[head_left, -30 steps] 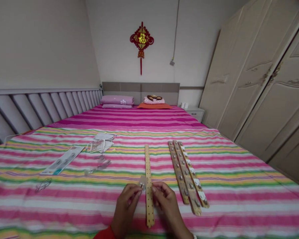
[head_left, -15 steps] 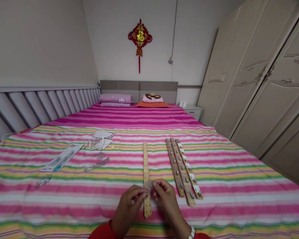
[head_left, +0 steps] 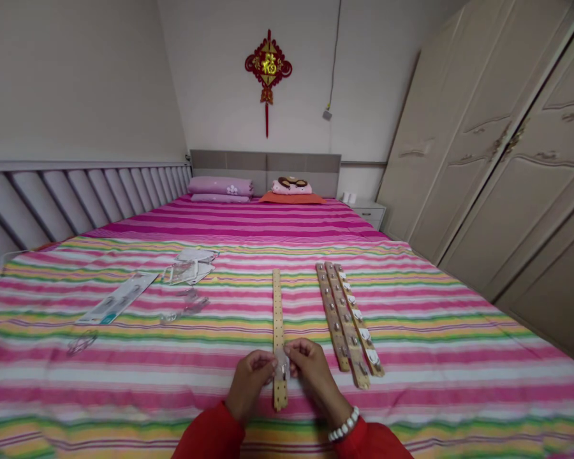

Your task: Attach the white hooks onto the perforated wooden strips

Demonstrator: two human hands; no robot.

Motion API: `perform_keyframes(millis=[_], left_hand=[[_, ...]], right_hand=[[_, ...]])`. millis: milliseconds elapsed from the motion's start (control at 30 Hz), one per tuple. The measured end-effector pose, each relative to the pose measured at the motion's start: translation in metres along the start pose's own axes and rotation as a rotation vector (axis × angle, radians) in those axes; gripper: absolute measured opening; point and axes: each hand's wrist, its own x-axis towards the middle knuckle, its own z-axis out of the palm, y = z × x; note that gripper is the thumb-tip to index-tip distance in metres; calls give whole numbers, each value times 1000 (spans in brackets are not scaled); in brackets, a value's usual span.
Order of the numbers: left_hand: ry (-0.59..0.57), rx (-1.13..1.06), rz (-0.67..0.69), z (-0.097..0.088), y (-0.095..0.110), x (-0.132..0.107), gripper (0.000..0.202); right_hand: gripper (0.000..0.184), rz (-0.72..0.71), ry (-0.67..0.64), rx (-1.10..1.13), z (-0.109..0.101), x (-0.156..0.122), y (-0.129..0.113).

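Observation:
A clear adhesive wall hook with a small metal prong lies over the near part of a narrow, perforated wooden strip. My left hand pinches the hook's left edge between thumb and fingertips. From the other side, my right hand grips its right edge. Whether the hook's back touches the wood I cannot tell. To the right lie three similar strips: two brown ones bearing metal hooks, and one with white hooks.
Left on the striped sheet are a blister pack, white and clear packaging, loose clear hooks and a tangle of thin rings or wire. A slatted rail runs along the left; wardrobes stand right.
The clear hook has turned from tilted between my fingers to lying flat along the strip, its metal prong facing up. Both hands have spread to its two sides. The view has shifted slightly.

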Motion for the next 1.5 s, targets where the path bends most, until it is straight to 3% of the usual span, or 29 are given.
perform_keyframes(millis=[433,900,1033,1233,1400,1500], left_hand=[[52,60,95,-4,-25,-2,28],[85,93,81,-3,-32,2,26],[144,82,82,-1,-35,1,28],[128,145,174,-3,-48,-3,33],[48,408,401,-11,-60,-4,34],[-23,517,454,-14,-67,-1,40]], right_hand=[[33,0,86,-9,3,-15,18],[31,3,102,-13,1,-13,27],[29,-11,102,-43,0,-12,28],[29,-63,162,-47,2,-14,33],[25,-64,247,-49,4,-15,37],[19,-42,275,-118,2,-10,40]])
